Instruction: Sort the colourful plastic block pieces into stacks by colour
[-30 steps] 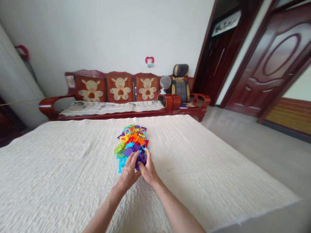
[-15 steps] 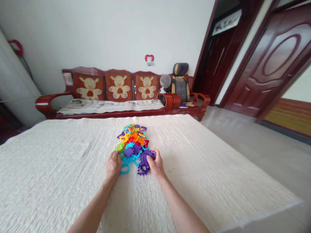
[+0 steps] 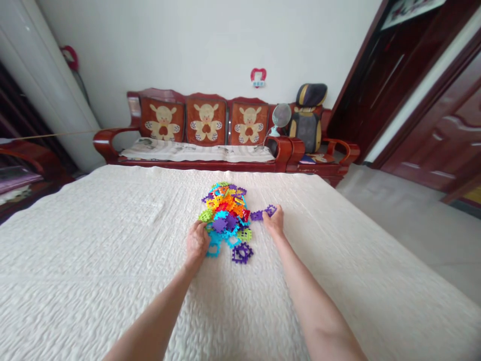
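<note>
A pile of colourful plastic interlocking building pieces [image 3: 225, 205] lies in the middle of the covered surface, with yellow, orange, red, blue, green and purple ones overlapping. To its right, my right hand [image 3: 275, 221] pinches purple interlocking pieces [image 3: 259, 215] between thumb and fingers. At the pile's left edge rests my left hand [image 3: 198, 240], fingers curled against it beside a light-blue piece [image 3: 213, 249]; what the fingertips grip is hidden. Dark purple pieces [image 3: 242, 253] lie at the near end, just below a green lattice piece [image 3: 245, 234].
A white quilted cover [image 3: 112, 250] spreads over the broad surface. Beyond its far edge stands a red wooden sofa [image 3: 199, 163] with bear cushions [image 3: 206, 120]. A small fan [image 3: 281, 116] and a massage seat pad [image 3: 306, 128] are at the right, near dark red doors [image 3: 432, 135].
My right hand has moved away from the pile, up and right, with purple pieces, leaving dark purple ones behind and uncovering a green piece. My left hand stays at the pile. The view has shifted.
</note>
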The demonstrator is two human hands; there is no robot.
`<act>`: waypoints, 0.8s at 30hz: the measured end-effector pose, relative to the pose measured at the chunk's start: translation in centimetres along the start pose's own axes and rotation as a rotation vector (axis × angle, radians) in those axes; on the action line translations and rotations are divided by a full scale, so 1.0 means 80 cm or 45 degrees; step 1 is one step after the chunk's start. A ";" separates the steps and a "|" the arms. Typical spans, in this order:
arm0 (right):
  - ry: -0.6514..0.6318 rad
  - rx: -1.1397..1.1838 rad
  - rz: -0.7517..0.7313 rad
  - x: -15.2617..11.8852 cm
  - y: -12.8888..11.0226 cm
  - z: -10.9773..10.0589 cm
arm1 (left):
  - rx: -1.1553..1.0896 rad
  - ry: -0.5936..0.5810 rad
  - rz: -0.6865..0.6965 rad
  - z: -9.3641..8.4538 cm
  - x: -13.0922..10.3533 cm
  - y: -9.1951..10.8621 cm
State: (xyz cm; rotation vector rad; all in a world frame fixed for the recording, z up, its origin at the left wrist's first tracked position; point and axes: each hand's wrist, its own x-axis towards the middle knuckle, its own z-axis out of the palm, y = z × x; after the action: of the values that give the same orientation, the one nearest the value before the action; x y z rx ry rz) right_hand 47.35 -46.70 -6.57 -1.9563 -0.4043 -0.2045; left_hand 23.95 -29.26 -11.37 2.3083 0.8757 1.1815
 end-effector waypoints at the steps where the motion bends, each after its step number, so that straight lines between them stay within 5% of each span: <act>1: 0.019 -0.019 -0.045 -0.003 0.005 -0.002 | -0.006 -0.004 0.000 0.000 0.000 0.000; 6: 0.090 -0.110 -0.514 -0.033 0.023 -0.008 | 0.005 -0.020 0.007 -0.005 -0.001 0.005; 13: -0.309 0.078 -0.814 -0.087 -0.020 0.000 | 0.004 -0.015 -0.022 -0.009 0.000 0.012; 18: -0.398 -0.075 -0.918 -0.106 -0.060 0.021 | -0.007 0.000 -0.018 -0.007 -0.004 0.012; 24: -0.309 -0.365 -0.854 -0.120 -0.086 0.052 | 0.012 -0.016 0.009 -0.007 -0.004 0.013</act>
State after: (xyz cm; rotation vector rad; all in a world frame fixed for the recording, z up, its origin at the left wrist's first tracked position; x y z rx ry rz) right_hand 35.68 -42.20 -5.50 -2.0656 -1.2470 -0.4743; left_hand 23.70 -30.20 -10.58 2.3260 0.8710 1.1667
